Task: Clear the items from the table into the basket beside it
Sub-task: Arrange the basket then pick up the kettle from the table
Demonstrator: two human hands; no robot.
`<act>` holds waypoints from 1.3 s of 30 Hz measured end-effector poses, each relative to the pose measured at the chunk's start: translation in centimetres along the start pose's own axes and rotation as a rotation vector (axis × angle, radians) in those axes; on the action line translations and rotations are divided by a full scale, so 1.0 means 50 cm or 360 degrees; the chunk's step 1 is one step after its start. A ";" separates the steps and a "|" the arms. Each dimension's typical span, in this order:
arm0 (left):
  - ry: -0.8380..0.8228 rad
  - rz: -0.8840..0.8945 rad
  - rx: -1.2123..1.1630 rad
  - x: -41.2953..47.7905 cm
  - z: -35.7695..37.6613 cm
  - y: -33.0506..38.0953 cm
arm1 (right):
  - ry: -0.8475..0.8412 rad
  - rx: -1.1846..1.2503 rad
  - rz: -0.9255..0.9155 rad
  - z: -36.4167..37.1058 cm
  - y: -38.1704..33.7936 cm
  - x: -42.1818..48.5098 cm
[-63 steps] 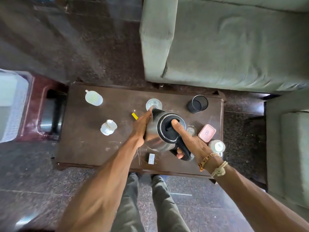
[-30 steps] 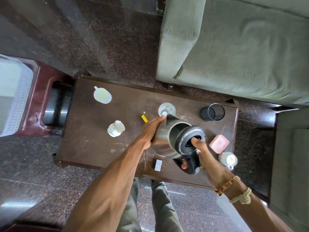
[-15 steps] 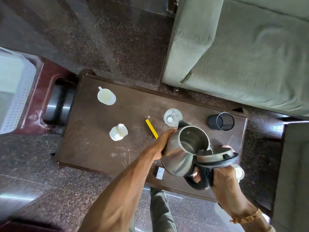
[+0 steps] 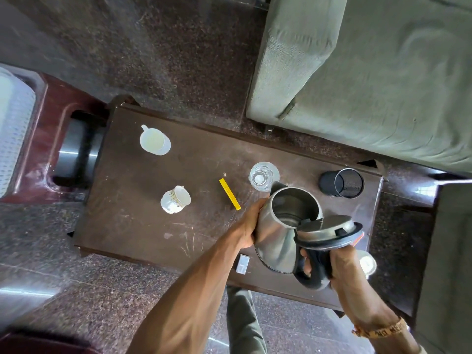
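A steel kettle [image 4: 279, 241] with its black lid [image 4: 329, 232] flipped open is held over the dark table [image 4: 132, 218]. My right hand [image 4: 339, 267] grips its black handle. My left hand [image 4: 251, 223] holds the kettle's left side. On the table lie a white measuring cup [image 4: 154, 141], a patterned teacup [image 4: 175, 199] on its side, a yellow stick [image 4: 229, 194], a clear glass [image 4: 263, 176], a black mesh cup [image 4: 342, 183], a small grey box [image 4: 242, 263] and a white round item [image 4: 367, 263]. The white basket [image 4: 14, 129] is at the far left.
A maroon stool [image 4: 51, 129] stands between basket and table, with a dark metal cylinder [image 4: 79, 149] in it. A green sofa [image 4: 370, 72] runs behind the table, and a second seat [image 4: 449, 264] is at the right. My legs [image 4: 242, 318] are below the table's near edge.
The kettle's lid, closed a second ago under my right thumb, has swung open. My right hand shifted down onto the handle, and the kettle came up tilted toward me.
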State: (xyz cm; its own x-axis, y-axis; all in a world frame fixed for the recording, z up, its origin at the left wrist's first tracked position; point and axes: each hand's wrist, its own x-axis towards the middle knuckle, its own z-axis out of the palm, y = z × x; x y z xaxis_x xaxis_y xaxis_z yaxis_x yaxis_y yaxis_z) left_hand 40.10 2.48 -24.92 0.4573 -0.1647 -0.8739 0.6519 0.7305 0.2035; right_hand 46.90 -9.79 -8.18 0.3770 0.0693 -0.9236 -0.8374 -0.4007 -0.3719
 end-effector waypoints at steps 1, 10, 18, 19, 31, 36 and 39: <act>-0.0007 -0.0002 -0.0014 0.001 0.001 -0.002 | -0.0057 0.0085 -0.0046 0.003 -0.004 0.000; -0.0128 -0.0110 -0.0183 0.008 0.008 -0.005 | -0.0006 -0.0213 -0.0129 -0.013 0.005 0.026; -0.0147 -0.0268 -0.0194 -0.004 0.022 0.001 | 0.0067 -0.0230 -0.0279 -0.011 -0.016 0.020; -0.0129 -0.0289 -0.0180 -0.006 0.023 0.001 | 0.0081 -0.0211 -0.0271 -0.008 -0.018 0.023; -0.0011 -0.0354 -0.0038 -0.016 0.025 -0.004 | 0.0097 -0.0323 -0.0107 -0.014 -0.030 0.031; 0.0005 -0.0404 -0.0018 -0.027 0.032 -0.001 | 0.0066 -0.0406 -0.0106 -0.029 -0.024 0.023; 0.0018 -0.0430 -0.0043 -0.031 0.033 -0.001 | -0.0032 -0.0456 -0.0112 -0.037 -0.021 0.009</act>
State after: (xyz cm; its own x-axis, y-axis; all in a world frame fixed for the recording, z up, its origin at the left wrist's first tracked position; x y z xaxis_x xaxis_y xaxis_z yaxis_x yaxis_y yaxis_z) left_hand 40.35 1.58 -22.84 0.2621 -0.3487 -0.8998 0.7330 0.6784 -0.0494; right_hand 48.70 -11.03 -8.02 0.4199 0.1231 -0.8992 -0.6626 -0.6354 -0.3964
